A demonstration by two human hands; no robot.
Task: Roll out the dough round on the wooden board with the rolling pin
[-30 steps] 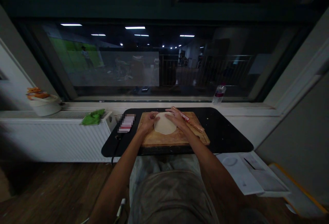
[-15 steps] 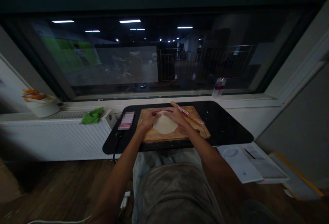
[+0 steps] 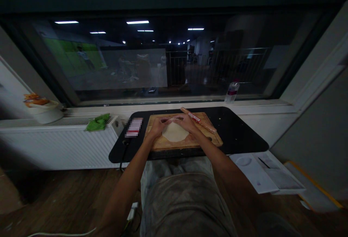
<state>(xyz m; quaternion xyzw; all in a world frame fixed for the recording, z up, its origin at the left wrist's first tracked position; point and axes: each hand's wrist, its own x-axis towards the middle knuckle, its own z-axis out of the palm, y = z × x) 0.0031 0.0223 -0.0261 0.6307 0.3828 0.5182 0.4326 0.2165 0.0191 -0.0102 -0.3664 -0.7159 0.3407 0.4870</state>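
Observation:
A pale, flat sheet of dough (image 3: 175, 132) lies on a wooden cutting board (image 3: 160, 145). My left hand (image 3: 157, 125) pinches its far edge on the left side. Across from it, my right hand (image 3: 187, 123) has its fingers closed on the same far edge, which looks slightly lifted between them. The fingertips are partly hidden behind the hands and dough. Just right of my right hand, a rolling pin (image 3: 208, 125) in clear wrap with a red label rests slantwise across the board.
The board stands on a black table (image 3: 239, 135). A phone (image 3: 134, 126) lies at left. Beyond are a green cloth (image 3: 98, 122) on the radiator (image 3: 67, 150), a white bowl (image 3: 46, 113) and a water bottle (image 3: 232, 92) on the sill. A white box (image 3: 263, 171) sits lower right.
My hands have shifted only slightly along the dough's far edge. That edge now appears a little more folded up between the fingers. The board and rolling pin look unmoved.

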